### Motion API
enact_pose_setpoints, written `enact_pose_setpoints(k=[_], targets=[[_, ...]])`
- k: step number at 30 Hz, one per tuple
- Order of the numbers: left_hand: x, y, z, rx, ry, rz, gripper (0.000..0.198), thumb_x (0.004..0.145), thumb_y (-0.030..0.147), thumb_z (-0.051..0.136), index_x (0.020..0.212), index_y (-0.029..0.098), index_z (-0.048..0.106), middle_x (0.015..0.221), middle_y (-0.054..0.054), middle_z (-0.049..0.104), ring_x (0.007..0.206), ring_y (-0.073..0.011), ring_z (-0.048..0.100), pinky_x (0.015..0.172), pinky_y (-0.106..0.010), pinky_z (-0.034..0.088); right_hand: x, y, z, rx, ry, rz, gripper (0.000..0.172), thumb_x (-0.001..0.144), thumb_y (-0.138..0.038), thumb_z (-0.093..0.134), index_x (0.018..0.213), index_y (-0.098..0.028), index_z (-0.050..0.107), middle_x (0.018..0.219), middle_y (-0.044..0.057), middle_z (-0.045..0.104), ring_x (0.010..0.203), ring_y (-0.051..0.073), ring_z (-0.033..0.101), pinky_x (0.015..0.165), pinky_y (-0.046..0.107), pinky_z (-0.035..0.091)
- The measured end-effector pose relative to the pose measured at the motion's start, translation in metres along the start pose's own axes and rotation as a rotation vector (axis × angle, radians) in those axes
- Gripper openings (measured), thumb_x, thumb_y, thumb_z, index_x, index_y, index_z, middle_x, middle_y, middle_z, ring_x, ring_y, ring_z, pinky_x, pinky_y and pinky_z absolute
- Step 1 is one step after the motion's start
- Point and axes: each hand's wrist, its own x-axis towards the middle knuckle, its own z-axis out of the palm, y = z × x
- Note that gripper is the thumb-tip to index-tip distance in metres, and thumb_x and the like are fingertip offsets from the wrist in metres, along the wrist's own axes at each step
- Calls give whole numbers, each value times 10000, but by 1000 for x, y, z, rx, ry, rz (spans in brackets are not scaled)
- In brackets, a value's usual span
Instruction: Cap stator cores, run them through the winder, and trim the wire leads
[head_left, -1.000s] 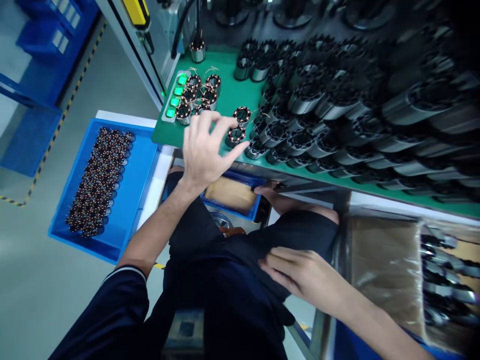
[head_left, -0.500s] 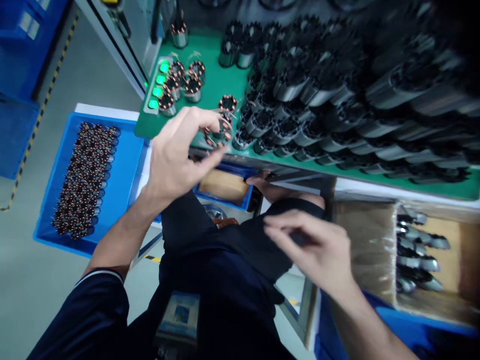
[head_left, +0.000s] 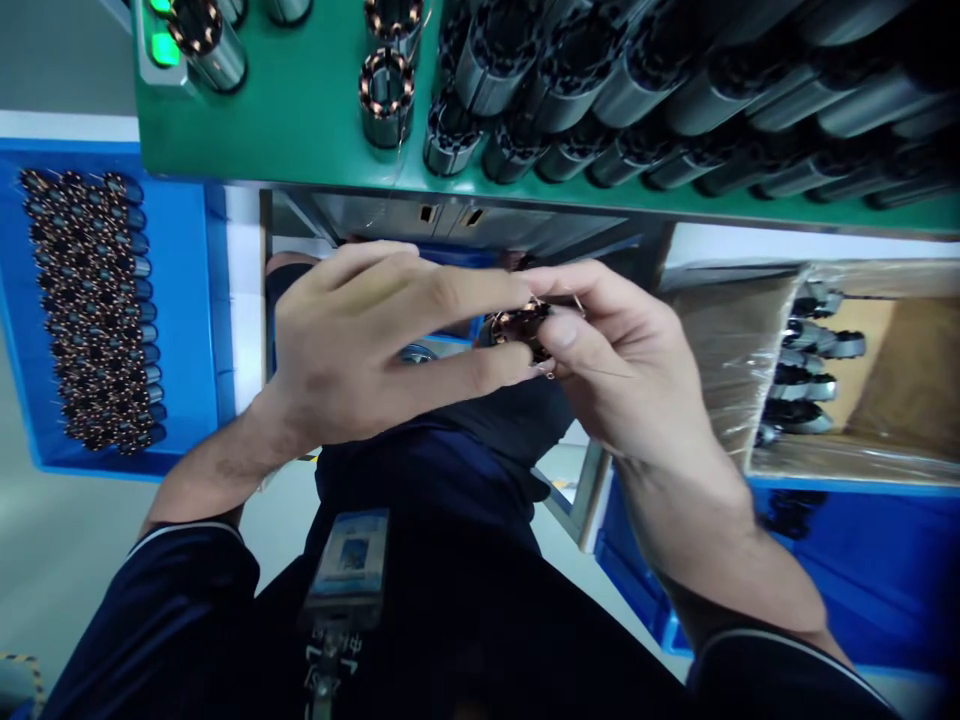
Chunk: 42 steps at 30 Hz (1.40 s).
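Copper-wound dark stator core (head_left: 519, 325) sits at the centre of the head view, pinched between the thumb and fingers of the right hand (head_left: 630, 375). The left hand (head_left: 367, 345) reaches it from 9 o'clock, fingertips at its edge; whether they clamp it cannot be told. Hold the part by its rim, keeping pressure off the fine copper leads. A blue plastic tray (head_left: 214, 300) lies at 9 o'clock, a green bench mat (head_left: 300, 100) at 12 o'clock, a cardboard box (head_left: 720, 370) at 3 o'clock.
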Motion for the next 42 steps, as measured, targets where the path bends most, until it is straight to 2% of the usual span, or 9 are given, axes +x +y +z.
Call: enact_pose_setpoints(k=[3,7,11,15,19,22,25,34,42], targets=[[-2,-3,3,76,-8,91,83,1163,380,853,1123,310,875,1207,102,929,961,-171,900,932,-400,726,1,3,1,26,45,6,231,1008,-423,1032,1212,-356,946,1025,-21,920,795,142,862,708,218,759],[5,9,-9,-180,-253,-258,110,1233,416,744,1272,400,845,1175,121,888,1118,-196,917,1167,-504,744,0,5,3,67,107,26,272,946,-436,1083,1141,-323,931,1072,-14,917,768,118,838,704,208,760],[1,22,-15,-146,-228,-328,132,1143,358,875,1250,421,829,1165,126,877,1122,-207,895,1228,-504,697,-3,12,-1,110,196,-18,336,945,-478,1075,1186,-350,879,1164,-13,909,968,172,902,781,248,790],[-48,12,18,-51,-272,-320,64,1166,355,832,1137,304,805,1174,22,898,1136,-280,835,1030,-522,640,-4,21,-9,110,208,-132,320,1012,-514,1007,1269,-411,847,1216,-31,886,971,186,909,822,311,813],[-83,1,48,-244,-281,-576,151,1171,328,831,1048,242,823,1057,-1,884,994,-219,809,906,-433,605,-3,29,-8,43,225,-282,320,999,-470,1022,1254,-384,849,1144,-25,897,968,202,913,844,343,817],[-66,9,46,-389,24,-734,285,1088,569,940,1181,303,897,1132,-17,886,1079,-228,829,1023,-458,658,-5,34,-2,0,267,-348,340,967,-366,1061,1242,-383,861,1143,-29,905,1024,196,919,928,330,812],[-33,23,40,-364,103,-776,452,1075,785,856,1187,350,909,1210,-42,849,1177,-268,825,1111,-541,679,-6,38,6,-43,275,-289,365,973,-393,1063,1255,-386,831,1186,-21,896,1083,207,917,987,350,805],[-57,21,68,-652,190,-820,141,1142,398,897,1049,292,899,1085,-10,877,1042,-170,828,935,-353,670,-8,33,3,130,165,-191,307,1025,-459,991,1244,-341,810,1077,-21,903,821,172,879,673,271,746],[-33,15,40,-982,-78,-839,205,1121,566,906,1131,364,934,1167,-7,898,1066,-203,867,924,-400,743,-19,28,1,3,93,-81,546,866,-439,1135,1300,-345,816,991,-30,901,830,195,891,741,282,759]])
